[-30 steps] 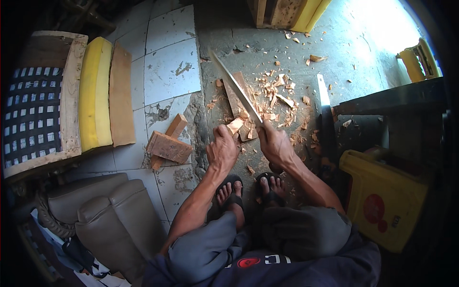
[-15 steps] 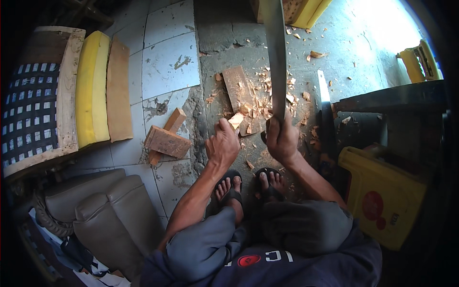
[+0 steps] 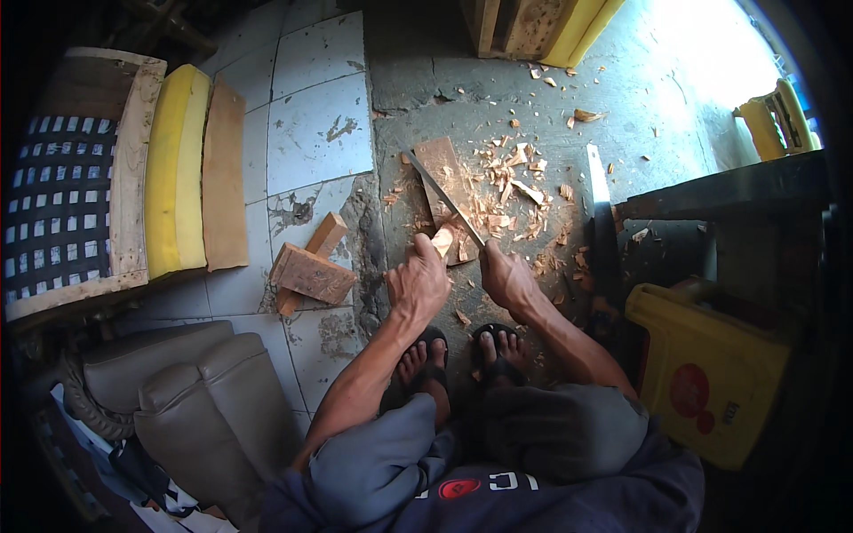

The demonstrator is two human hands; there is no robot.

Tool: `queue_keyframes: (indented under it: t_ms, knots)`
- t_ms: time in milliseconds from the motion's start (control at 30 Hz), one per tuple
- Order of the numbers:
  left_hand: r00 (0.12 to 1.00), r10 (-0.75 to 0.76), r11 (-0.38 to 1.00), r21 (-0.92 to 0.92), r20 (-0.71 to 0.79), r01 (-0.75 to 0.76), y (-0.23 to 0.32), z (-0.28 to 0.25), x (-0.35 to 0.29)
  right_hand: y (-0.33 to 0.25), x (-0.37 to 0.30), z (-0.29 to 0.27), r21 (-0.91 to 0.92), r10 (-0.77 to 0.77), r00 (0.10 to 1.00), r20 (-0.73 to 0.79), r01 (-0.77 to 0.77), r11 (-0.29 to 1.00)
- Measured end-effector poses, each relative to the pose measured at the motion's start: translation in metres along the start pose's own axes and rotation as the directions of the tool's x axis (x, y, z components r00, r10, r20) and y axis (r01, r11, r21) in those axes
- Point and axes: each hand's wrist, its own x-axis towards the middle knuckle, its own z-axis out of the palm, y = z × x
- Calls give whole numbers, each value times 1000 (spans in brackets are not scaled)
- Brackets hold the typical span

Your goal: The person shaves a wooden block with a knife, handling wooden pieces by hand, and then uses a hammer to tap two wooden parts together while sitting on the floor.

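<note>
My left hand (image 3: 418, 282) is closed round a short piece of pale wood (image 3: 442, 240), whose freshly cut end stands out past the fingers. Beneath it a flat brown board (image 3: 435, 164) lies on the floor among wood chips (image 3: 511, 191). In my right hand (image 3: 510, 282) is the handle of a machete (image 3: 449, 201). Its long blade slants away to the far left, low over the board, and passes close beside the wood's cut end; whether the two touch I cannot tell.
Two crossed wood blocks (image 3: 313, 272) lie on the tiles to the left. A handsaw (image 3: 599, 182) rests on the floor at right, beside a dark bench (image 3: 729, 191) and a yellow jerrycan (image 3: 702, 373). Brown cushions (image 3: 213, 409) and a webbed wooden frame (image 3: 133, 178) stand at left.
The machete has come down from its raised position, its blade swinging left over the board. My right hand has moved slightly left and nearer to me. My left hand keeps hold of the wood.
</note>
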Motion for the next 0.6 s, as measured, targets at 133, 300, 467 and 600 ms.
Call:
queue_keyframes:
  t_ms: [133, 300, 467, 600]
  knots:
    - [990, 78, 996, 56, -121, -71, -19, 17, -4, -58, 20, -62, 319, 105, 994, 7, -102, 942]
    - [997, 58, 998, -20, -53, -60, -9, 8, 4, -27, 3, -35, 147, 108, 994, -12, -105, 984]
    - [994, 49, 997, 58, -94, -43, -19, 13, -3, -46, 16, -45, 329, 129, 989, 68, -145, 933]
    - [997, 54, 999, 1, -63, -54, -18, 14, -3, -57, 10, -60, 402, 39, 919, -393, 134, 906]
